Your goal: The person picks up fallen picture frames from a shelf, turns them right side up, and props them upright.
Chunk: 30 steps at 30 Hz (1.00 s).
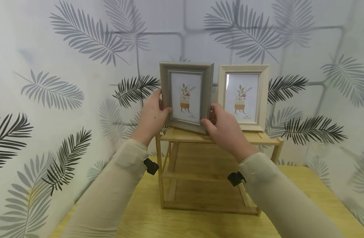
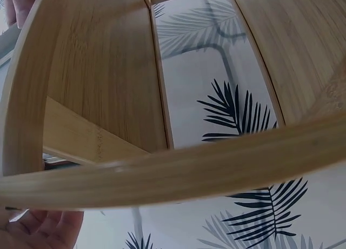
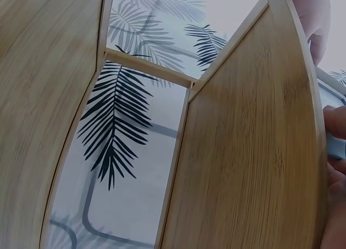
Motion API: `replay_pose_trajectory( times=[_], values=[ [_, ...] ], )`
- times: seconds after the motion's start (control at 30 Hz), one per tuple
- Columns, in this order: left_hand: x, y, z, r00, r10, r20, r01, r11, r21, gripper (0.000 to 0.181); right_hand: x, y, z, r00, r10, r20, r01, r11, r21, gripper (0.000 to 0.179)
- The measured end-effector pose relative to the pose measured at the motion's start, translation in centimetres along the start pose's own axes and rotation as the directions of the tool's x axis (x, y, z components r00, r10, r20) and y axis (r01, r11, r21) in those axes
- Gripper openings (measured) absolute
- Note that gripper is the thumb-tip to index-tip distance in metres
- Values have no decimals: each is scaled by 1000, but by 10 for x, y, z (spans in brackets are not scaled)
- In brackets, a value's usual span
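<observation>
A grey picture frame (image 1: 186,124) with a potted-plant print stands slightly turned at the left of a wooden shelf rack's top (image 1: 176,135). My left hand (image 1: 152,115) grips its left edge, thumb on the front. On its lower right side my right hand (image 1: 226,129) holds the edge, thumb in front and fingers behind. A cream picture frame (image 1: 262,99) with the same print stands on the rack to the right, just beyond my right hand. In the left wrist view, fingers of the left hand (image 2: 46,230) show past the rack; the right wrist view catches part of the right hand (image 3: 336,206).
The rack has lower wooden shelves (image 1: 205,193) and stands on a yellow wood-grain table (image 1: 146,215). Close behind hangs a white wall covering (image 1: 95,72) with grey and black leaf patterns. Small black devices (image 1: 236,178) are strapped at both wrists.
</observation>
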<state>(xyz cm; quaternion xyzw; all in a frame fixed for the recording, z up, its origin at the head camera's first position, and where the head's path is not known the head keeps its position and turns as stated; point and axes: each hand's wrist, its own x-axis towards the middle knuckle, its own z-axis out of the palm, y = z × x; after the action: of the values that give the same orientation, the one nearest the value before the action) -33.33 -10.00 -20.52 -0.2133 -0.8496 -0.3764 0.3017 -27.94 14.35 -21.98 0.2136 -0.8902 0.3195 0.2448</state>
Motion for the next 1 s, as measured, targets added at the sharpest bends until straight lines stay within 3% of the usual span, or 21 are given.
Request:
replay_pose_trajectory(
  times=[0.5, 1.0],
  values=[
    [-3, 3, 0, 998, 18, 66, -18, 1000, -3, 65, -1, -2, 3, 1000, -26, 8, 26, 999, 40, 45],
    [-4, 7, 0, 981, -50, 185, 51, 999, 3, 83, -1, -10, 7, 999, -15, 39, 12, 997, 71, 44]
  ],
)
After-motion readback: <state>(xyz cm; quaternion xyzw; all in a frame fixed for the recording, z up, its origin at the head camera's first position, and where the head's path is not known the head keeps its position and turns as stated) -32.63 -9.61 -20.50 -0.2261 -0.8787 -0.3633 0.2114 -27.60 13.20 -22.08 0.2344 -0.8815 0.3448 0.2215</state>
